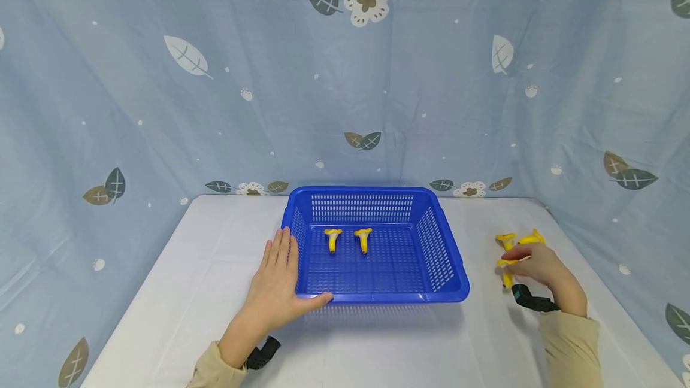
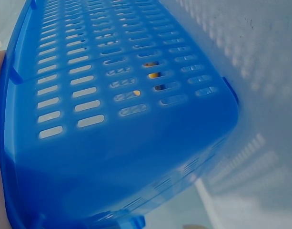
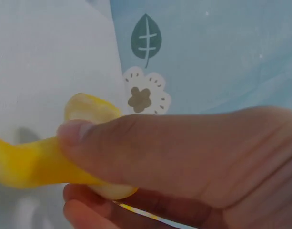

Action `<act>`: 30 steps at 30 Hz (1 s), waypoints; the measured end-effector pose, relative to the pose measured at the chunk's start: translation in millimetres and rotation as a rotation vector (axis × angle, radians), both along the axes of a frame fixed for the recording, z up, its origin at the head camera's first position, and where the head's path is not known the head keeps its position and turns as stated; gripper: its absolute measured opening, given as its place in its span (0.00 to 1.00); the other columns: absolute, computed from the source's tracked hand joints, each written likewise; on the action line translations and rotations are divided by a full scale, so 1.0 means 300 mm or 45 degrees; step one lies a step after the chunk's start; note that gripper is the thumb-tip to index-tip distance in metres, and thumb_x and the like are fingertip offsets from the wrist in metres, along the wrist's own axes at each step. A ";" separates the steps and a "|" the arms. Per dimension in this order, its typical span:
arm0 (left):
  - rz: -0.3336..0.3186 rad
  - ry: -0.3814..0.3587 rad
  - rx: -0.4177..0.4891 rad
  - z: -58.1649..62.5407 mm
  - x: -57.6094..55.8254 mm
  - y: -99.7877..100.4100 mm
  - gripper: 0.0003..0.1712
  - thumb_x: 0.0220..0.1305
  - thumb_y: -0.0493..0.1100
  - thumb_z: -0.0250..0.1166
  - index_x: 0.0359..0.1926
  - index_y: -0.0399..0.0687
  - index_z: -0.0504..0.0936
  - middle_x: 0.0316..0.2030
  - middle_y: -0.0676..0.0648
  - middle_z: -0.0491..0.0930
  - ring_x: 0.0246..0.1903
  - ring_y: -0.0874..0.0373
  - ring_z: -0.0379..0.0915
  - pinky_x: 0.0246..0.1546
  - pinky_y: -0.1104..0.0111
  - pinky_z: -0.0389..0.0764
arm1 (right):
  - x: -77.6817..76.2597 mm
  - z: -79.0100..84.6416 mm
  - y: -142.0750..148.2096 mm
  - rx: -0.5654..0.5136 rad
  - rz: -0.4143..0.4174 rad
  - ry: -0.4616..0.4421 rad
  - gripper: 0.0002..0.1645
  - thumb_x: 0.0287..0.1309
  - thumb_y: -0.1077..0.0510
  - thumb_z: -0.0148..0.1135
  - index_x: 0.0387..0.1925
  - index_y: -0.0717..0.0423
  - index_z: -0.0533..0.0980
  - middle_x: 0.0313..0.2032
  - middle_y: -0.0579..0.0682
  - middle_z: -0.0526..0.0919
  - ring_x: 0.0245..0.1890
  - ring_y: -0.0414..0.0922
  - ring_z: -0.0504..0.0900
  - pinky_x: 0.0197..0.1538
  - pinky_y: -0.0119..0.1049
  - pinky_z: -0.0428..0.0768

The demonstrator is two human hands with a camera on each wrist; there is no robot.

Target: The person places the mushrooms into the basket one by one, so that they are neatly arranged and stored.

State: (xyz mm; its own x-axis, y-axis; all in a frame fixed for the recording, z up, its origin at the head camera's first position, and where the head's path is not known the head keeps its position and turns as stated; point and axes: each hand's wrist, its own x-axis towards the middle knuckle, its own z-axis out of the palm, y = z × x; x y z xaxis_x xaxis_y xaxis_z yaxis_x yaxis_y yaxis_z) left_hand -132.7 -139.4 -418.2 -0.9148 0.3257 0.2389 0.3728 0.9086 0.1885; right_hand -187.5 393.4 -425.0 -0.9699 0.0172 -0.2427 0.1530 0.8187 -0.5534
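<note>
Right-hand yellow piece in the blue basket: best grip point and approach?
I'd pinch the right-hand yellow piece by its stem, across its width, coming from above. The slim stem points toward the near rim, with the flared head at the far end; the blue basket's surrounding walls would likely hinder a low side approach.

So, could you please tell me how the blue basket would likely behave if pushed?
The blue basket is probably light for its size, given its slotted walls. Its broad, flat base suggests it would slide rather than tip. The two yellow pieces lying on that base might shift a little.
</note>
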 end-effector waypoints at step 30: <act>-0.020 0.036 -0.006 0.001 -0.001 -0.003 0.75 0.49 0.85 0.55 0.72 0.22 0.52 0.74 0.26 0.43 0.75 0.37 0.36 0.74 0.48 0.44 | 0.031 0.078 -0.093 -0.072 0.044 0.360 0.19 0.63 0.55 0.66 0.50 0.64 0.81 0.49 0.65 0.82 0.44 0.58 0.82 0.40 0.42 0.79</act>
